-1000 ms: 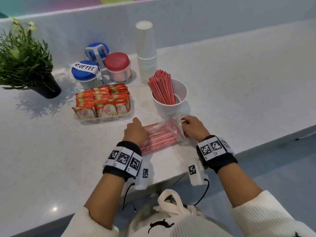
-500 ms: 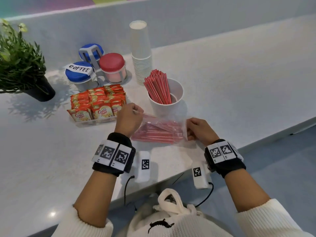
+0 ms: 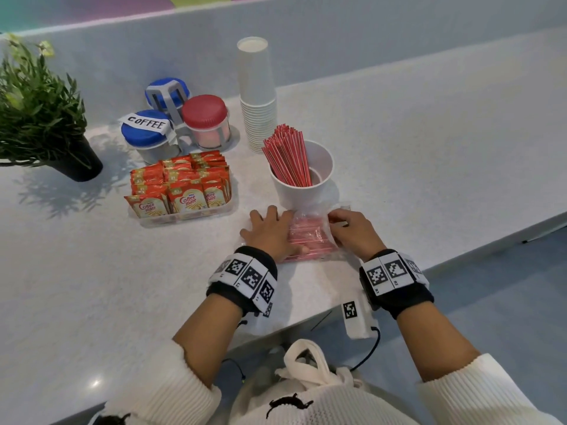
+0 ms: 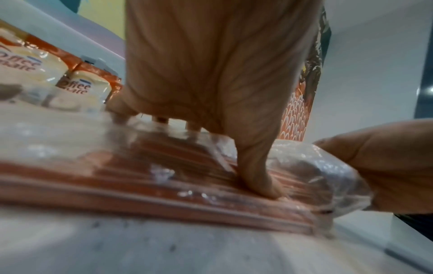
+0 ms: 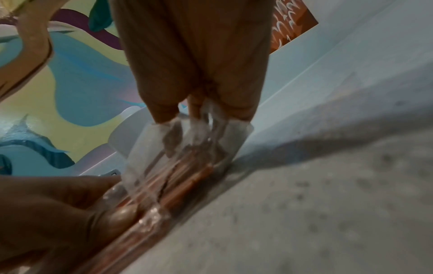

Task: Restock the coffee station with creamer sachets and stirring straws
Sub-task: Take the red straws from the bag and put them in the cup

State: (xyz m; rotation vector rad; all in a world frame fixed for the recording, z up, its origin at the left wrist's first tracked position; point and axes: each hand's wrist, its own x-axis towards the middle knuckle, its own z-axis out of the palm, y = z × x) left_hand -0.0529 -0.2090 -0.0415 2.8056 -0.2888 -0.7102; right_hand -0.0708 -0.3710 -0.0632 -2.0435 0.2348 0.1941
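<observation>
Straw bag pinned flat on the worktop, both hands on it, just in front of the straw cup.

The pale speckled worktop (image 3: 429,154) runs under a painted wall. The clear bag of red straws (image 3: 310,237) lies between the hands, its long axis left to right. The left hand (image 3: 270,231) presses it down with spread, straight fingers; the right hand (image 3: 349,231) pinches the bag's loose end. The white cup (image 3: 302,191) sits just beyond, nearer the right hand; the creamer sachets (image 3: 181,187) fill their tray to the left.
</observation>
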